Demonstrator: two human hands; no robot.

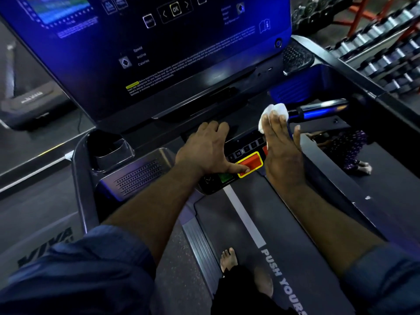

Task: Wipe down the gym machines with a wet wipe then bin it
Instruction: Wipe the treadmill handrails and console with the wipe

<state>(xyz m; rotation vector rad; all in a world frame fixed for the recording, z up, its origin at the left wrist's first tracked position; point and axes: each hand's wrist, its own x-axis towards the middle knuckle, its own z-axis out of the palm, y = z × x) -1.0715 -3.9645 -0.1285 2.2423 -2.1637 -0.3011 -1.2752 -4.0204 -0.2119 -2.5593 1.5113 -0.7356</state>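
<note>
A crumpled white wet wipe (273,112) was pressed under the straight, closed fingers of the right hand (281,151), just beside the inner end of a glossy dark treadmill handlebar (322,109) running off rightward. The left hand (204,151), fingers spread, was rested on the black control panel (246,147), farther off.

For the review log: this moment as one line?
stage: wiping treadmill console | right hand: straight fingers on wet wipe | left hand: rests on console, thumb at red button

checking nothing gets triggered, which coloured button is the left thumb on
The red button with the yellow frame: the left hand has its thumb tip on that button's near edge. The green button sits beside it, nearer the wrist.
</note>
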